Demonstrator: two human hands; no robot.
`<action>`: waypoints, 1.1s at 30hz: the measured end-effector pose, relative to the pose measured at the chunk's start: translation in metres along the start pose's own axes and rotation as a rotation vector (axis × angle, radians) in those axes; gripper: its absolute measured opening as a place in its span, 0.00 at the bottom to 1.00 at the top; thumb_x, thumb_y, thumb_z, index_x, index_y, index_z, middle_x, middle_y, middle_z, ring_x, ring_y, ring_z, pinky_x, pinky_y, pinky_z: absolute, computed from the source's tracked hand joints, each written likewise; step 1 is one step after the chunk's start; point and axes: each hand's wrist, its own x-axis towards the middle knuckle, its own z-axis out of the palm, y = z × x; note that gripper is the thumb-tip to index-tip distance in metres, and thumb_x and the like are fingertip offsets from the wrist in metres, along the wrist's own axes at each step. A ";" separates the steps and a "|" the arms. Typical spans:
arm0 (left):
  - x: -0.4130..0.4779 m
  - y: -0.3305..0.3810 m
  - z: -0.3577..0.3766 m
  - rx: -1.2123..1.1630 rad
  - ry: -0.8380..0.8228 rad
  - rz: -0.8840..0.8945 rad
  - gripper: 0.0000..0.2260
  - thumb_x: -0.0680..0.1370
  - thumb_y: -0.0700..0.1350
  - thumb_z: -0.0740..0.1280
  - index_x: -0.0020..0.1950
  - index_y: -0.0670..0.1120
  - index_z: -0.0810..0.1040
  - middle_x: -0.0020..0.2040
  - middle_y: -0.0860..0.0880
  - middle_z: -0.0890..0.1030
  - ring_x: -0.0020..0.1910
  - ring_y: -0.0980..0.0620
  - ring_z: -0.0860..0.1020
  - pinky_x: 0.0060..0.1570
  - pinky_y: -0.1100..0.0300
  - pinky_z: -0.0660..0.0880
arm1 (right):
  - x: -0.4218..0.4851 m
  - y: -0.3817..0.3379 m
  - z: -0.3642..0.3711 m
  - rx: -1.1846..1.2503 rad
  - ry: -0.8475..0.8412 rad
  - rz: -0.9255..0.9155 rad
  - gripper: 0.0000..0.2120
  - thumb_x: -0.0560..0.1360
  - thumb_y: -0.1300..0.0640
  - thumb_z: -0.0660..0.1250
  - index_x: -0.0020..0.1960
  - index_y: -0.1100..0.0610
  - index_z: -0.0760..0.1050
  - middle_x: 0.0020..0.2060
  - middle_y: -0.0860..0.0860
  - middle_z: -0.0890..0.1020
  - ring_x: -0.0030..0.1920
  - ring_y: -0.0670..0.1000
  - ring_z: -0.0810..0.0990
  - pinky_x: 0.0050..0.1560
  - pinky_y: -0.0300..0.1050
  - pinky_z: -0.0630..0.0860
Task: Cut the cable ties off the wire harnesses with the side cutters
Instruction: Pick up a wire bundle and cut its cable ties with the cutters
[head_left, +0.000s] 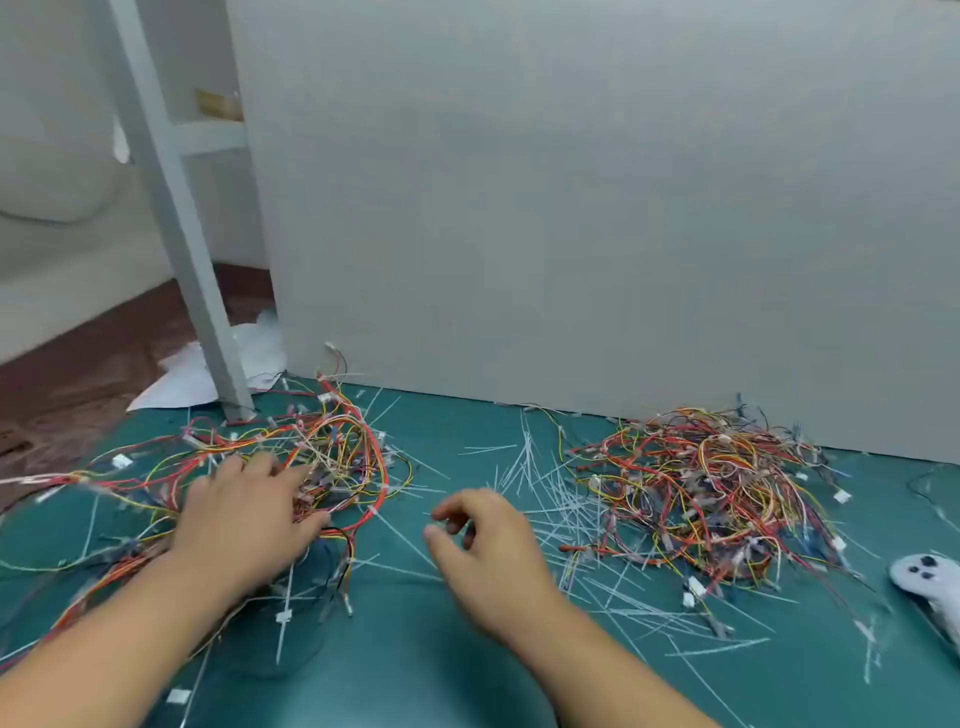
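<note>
Green mat (415, 649) butts against a white panel (571, 208). Below the panel's left end lies a wire tangle (332, 447) — below its right half, a second wire tangle (701, 493). Loose cable ties (545, 499) lie between them, and a white controller (930, 577) lies far right.

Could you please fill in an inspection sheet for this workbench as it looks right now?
Surface: green mat, strewn with offcuts.
Job's things: left harness pile; right harness pile; side cutters: nothing seen.
Clutter: cut cable ties scattered between the piles; white controller at the right edge.
Hands: left hand rests on the left harness pile, blurred; right hand hovers over the mat, fingers loosely curled, holding nothing visible.
Cables: nothing seen beyond the tangled harness wires.
Surroundings: white panel behind the mat; grey post at left; paper on the floor.
</note>
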 end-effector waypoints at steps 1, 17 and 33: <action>-0.001 -0.001 0.006 0.021 -0.032 -0.002 0.31 0.73 0.75 0.55 0.70 0.62 0.74 0.68 0.52 0.74 0.66 0.46 0.73 0.61 0.43 0.73 | -0.006 0.000 0.013 -0.063 -0.053 -0.023 0.09 0.77 0.47 0.69 0.56 0.48 0.80 0.49 0.42 0.77 0.49 0.41 0.74 0.56 0.39 0.73; -0.005 0.019 0.008 -0.302 0.109 0.008 0.10 0.76 0.61 0.64 0.47 0.59 0.82 0.47 0.56 0.78 0.51 0.48 0.79 0.55 0.44 0.72 | -0.047 0.024 0.055 -0.463 -0.216 0.080 0.22 0.78 0.39 0.65 0.68 0.46 0.73 0.62 0.46 0.72 0.67 0.53 0.71 0.67 0.48 0.71; -0.006 0.037 0.039 -0.160 -0.029 -0.006 0.19 0.72 0.70 0.58 0.48 0.62 0.81 0.52 0.54 0.81 0.62 0.44 0.72 0.54 0.45 0.63 | -0.085 0.044 -0.017 -0.768 -0.132 0.167 0.31 0.71 0.27 0.63 0.69 0.40 0.67 0.61 0.44 0.70 0.63 0.52 0.71 0.63 0.51 0.73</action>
